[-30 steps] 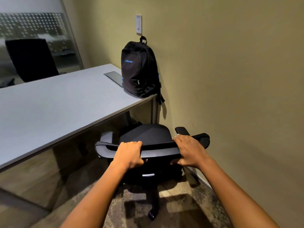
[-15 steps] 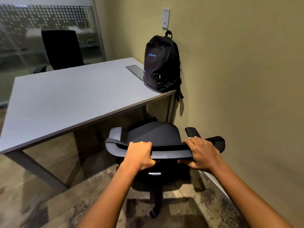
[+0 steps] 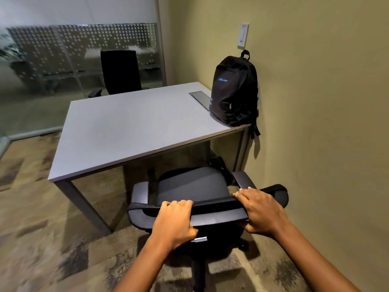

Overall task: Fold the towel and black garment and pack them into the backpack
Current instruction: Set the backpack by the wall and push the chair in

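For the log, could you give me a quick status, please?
Left hand, right hand gripping chair backrest. Backpack zipped, upright on desk. Towel, garment unseen.

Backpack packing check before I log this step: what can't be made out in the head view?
- Towel and black garment: not in view.
- backpack interior: zipped shut, contents hidden.
- Its blue logo: too small to read.
- left hand fingertips: curled behind the chair back.
- right hand thumb: tucked under it.
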`<state>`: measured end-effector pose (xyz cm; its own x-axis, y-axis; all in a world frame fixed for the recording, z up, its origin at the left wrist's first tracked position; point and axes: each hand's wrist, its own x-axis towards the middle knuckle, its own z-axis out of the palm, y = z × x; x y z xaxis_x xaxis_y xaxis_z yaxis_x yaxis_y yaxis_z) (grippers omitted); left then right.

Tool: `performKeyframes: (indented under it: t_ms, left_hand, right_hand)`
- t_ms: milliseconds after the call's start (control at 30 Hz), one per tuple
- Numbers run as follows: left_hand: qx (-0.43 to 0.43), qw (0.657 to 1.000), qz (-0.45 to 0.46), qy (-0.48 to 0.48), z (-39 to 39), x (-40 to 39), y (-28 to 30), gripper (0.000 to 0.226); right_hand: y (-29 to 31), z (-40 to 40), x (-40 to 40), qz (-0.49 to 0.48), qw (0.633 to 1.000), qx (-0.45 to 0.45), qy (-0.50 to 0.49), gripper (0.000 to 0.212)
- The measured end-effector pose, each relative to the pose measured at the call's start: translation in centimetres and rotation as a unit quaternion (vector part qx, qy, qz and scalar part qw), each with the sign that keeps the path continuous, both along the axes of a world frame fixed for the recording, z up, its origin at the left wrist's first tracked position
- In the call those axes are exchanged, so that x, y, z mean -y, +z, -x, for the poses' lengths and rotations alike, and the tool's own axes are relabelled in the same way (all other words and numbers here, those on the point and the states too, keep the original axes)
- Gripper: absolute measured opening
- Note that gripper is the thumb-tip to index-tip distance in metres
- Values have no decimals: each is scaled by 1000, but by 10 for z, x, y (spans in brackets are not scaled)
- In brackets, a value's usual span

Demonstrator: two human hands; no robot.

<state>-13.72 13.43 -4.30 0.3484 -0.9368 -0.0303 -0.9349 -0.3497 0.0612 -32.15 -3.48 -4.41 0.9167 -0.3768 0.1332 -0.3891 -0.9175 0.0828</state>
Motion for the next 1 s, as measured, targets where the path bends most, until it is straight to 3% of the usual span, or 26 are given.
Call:
performKeyframes:
  t_ms: [133,200,300,467,667,800,1000]
  left_hand:
    - [-2,1000,-22,19,-18,-7,4,62]
    - [-2,999,-29,26,-31,-8,4,59]
    - [-4,999,-41,24,-53,-9,3,72]
    - [21,996,-80,14,-89,-4,6,86]
    - [21,998,-49,40,-118,12,5,82]
    - [35,997,-43,45,-137,24,6,84]
    - [29,997,-37,64,-168,42,6,86]
  right_hand:
    - [3,-26,-2,-14,999,-27,9,66]
    - [1,-42,1,-16,999,-30,20,77]
    - [-3,-68,7,-17,998,-49,33,97]
    - [-8,-105,19,-19,997,-48,57,89]
    - [0,-145,41,-6,996,-25,89,107]
    - [-1,-168,59,-9,995,-18,94,102]
    - [0,-207,81,-9,993,-17,113,116]
